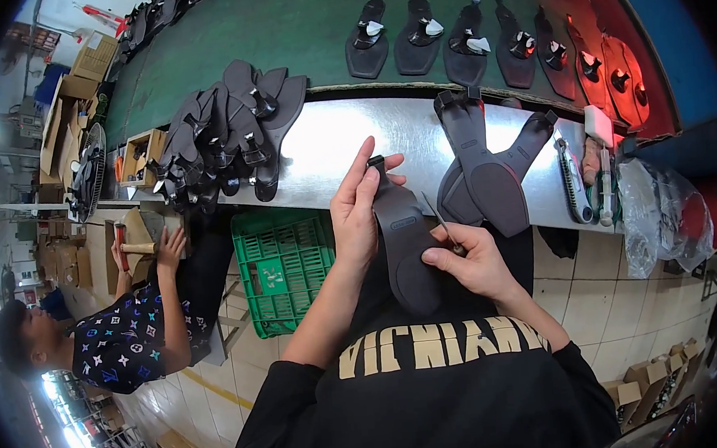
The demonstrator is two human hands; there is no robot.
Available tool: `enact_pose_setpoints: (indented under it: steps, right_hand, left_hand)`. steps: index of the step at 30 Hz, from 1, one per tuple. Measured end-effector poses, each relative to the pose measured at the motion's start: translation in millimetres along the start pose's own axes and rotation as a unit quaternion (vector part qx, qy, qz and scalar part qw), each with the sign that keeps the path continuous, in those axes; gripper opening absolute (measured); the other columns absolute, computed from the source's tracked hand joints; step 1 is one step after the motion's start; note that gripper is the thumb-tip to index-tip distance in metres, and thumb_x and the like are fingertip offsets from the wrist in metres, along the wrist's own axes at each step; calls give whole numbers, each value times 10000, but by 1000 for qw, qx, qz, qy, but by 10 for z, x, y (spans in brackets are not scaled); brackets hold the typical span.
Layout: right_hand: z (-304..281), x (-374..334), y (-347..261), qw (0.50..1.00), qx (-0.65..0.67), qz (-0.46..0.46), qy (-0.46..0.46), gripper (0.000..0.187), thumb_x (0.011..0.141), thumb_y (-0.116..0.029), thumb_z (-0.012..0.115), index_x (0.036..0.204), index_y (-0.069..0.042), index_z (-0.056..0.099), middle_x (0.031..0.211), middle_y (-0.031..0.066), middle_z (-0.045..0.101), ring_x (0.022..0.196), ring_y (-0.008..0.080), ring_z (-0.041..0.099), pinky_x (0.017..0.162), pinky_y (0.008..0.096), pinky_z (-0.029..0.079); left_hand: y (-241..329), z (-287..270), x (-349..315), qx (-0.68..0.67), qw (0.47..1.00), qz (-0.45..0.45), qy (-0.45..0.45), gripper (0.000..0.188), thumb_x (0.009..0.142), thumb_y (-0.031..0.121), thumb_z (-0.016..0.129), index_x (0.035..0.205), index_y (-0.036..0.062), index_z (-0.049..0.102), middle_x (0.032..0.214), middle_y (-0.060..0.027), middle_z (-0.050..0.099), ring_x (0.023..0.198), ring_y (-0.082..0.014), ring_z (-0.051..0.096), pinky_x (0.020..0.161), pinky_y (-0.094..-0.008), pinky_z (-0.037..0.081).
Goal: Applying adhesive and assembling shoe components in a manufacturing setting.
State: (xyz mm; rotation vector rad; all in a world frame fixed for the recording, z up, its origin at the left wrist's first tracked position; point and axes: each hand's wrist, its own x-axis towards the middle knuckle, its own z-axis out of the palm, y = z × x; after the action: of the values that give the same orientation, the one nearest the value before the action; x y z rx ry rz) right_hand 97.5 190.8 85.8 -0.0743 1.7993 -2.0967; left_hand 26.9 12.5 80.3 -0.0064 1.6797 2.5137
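Note:
My left hand point(356, 211) is closed around the narrow end of a dark grey sandal sole point(406, 241), just below a black strap piece at its top. The sole hangs upright in front of my body. On its wide lower end, the fingers of my right hand point(475, 265) press against the right edge. That same hand grips a thin pointed metal tool point(437, 211), its shaft sticking up beside the sole; most of the handle is hidden. Several similar soles point(489, 171) lie overlapped on the metal bench to the right.
A heap of dark sandals point(234, 141) covers the bench's left part. Sandals with straps point(467, 47) stand in a row on the green belt point(276, 37). A utility knife point(574, 182) lies at right. Below is a green crate point(282, 268); a co-worker point(131, 334) holds a hammer point(135, 248) at left.

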Motion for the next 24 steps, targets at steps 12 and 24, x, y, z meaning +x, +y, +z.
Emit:
enact_pose_setpoints:
  steps: [12,24]
  right_hand:
    - [49,-42,-132,994,-82,-70,-3,181,850,-127,701,853,34,620,666,5,541,624,26,455,548,217,376]
    - [9,-87,-109,995,-63,-70,17,182,835,-107,713,841,41,608,649,13,528,599,37,442,529,222,362]
  left_hand:
    - [178,50,-75,-7,999,27,22,358,966,84,445,1292,-27,543,1082,-160,664,880,-152,625,797,-270,509]
    - [241,86,-48,32,999,9,-37,382,941,52,521,1317,-14,501,1115,-201,651,975,-215,657,816,-312,546]
